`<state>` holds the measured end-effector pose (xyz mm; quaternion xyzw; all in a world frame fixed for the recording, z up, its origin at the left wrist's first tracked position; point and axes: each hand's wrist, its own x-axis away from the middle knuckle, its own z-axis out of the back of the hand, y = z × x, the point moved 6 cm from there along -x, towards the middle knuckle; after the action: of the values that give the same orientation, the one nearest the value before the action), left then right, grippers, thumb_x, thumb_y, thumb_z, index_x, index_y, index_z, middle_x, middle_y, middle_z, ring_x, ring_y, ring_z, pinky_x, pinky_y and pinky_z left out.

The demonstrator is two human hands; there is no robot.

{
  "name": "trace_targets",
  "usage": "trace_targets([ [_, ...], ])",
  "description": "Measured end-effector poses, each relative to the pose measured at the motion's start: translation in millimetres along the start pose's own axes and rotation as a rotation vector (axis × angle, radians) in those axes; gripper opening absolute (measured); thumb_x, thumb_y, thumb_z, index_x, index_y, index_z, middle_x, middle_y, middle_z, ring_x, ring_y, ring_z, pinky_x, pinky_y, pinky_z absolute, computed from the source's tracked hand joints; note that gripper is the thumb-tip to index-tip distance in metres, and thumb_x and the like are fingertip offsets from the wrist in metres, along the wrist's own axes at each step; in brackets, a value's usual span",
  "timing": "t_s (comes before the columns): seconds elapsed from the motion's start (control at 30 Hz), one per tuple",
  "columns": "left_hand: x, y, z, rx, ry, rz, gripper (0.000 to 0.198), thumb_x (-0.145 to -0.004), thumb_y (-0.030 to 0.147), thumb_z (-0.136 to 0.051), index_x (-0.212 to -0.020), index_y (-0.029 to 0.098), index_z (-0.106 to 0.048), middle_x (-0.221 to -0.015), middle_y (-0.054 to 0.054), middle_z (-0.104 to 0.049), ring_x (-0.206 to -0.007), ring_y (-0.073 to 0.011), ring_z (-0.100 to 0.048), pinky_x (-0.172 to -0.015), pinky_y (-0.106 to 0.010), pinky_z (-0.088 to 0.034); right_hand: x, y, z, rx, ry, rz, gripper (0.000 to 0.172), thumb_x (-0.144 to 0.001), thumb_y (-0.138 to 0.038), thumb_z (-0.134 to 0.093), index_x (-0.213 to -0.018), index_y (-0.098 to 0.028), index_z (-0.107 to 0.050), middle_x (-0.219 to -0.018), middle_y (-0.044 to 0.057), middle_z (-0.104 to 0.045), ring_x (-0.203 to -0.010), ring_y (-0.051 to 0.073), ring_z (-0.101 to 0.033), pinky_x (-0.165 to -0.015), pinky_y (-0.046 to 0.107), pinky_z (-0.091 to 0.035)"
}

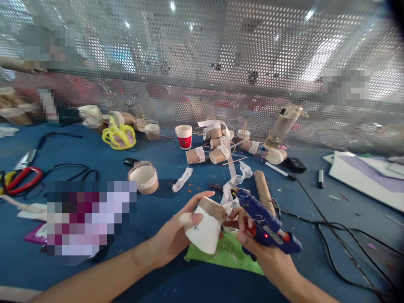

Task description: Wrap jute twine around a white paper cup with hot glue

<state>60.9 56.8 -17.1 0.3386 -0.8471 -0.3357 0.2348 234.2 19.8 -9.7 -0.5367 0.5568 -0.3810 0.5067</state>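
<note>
My left hand (pixel 176 225) is closed around a white paper cup (pixel 202 233), which tilts with its twine-wrapped end (pixel 211 206) pointing up and away. In my right hand (pixel 268 256) is a blue hot glue gun (pixel 260 214) with a small red light lit on its side. Its nozzle points up and to the left, apart from the cup. The right fingers reach close to the cup's twine; whether they touch it is unclear. Below both hands lies a green sheet (pixel 233 254). White lace ribbon (pixel 243 172) and a twine roll (pixel 263 187) lie just beyond.
Several twine-and-lace cups (pixel 219 153) lie near the perforated metal screen (pixel 202 54). A red paper cup (pixel 183 136) and a twine-handled basket cup (pixel 143 179) stand closer. Black cables (pixel 328 227) cross the right side. Red-handled pliers (pixel 27 179) lie left, white boards (pixel 366 181) right.
</note>
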Motion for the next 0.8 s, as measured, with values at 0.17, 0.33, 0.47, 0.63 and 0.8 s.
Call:
trace_targets([
  [0.17,0.5,0.0,0.6,-0.007,-0.025,-0.017,0.056,-0.084,0.033,-0.063,-0.137,0.022,-0.05,-0.115,-0.013,-0.072,-0.089,-0.0291,-0.073,-0.073,-0.035,-0.055,2.8,2.7,2.9,0.03,0.014,-0.052,0.003,-0.088,-0.028,-0.069,-0.088,-0.025,-0.067,-0.091,0.003,-0.064,-0.082,0.02,-0.064,-0.076,0.034,-0.056],
  [0.33,-0.2,4.6,-2.1,0.005,-0.07,-0.057,0.054,-0.085,0.031,-0.062,-0.137,0.02,-0.052,-0.118,-0.015,-0.072,-0.09,-0.0288,-0.073,-0.075,-0.035,-0.056,2.7,0.9,6.1,0.058,0.063,-0.072,0.009,-0.087,-0.031,-0.07,-0.086,-0.023,-0.067,-0.084,0.002,-0.066,-0.072,0.018,-0.066,-0.067,0.032,-0.056],
  [0.47,-0.2,5.4,-1.4,0.03,-0.074,-0.06,0.053,-0.085,0.033,-0.062,-0.136,0.02,-0.052,-0.118,-0.015,-0.071,-0.089,-0.0289,-0.073,-0.071,-0.034,-0.056,2.8,-5.6,7.6,0.102,0.121,-0.07,0.013,-0.086,-0.036,-0.07,-0.086,-0.024,-0.066,-0.082,0.002,-0.066,-0.073,0.019,-0.066,-0.071,0.033,-0.055],
  [0.63,0.7,7.3,-0.5,0.048,-0.073,-0.077,0.053,-0.085,0.034,-0.061,-0.136,0.02,-0.052,-0.122,-0.016,-0.069,-0.088,-0.0292,-0.073,-0.068,-0.034,-0.056,3.9,-11.5,12.3,0.183,0.204,-0.053,0.018,-0.084,-0.038,-0.071,-0.079,-0.022,-0.065,-0.079,0.003,-0.065,-0.071,0.02,-0.066,-0.068,0.033,-0.056],
  [0.8,0.5,9.2,3.3,0.013,-0.049,-0.087,0.054,-0.086,0.034,-0.062,-0.137,0.02,-0.052,-0.122,-0.016,-0.069,-0.089,-0.0304,-0.073,-0.07,-0.034,-0.055,6.2,-11.3,18.1,0.288,0.224,-0.08,0.022,-0.084,-0.04,-0.071,-0.076,-0.021,-0.062,-0.077,0.003,-0.064,-0.062,0.017,-0.064,-0.062,0.028,-0.057],
])
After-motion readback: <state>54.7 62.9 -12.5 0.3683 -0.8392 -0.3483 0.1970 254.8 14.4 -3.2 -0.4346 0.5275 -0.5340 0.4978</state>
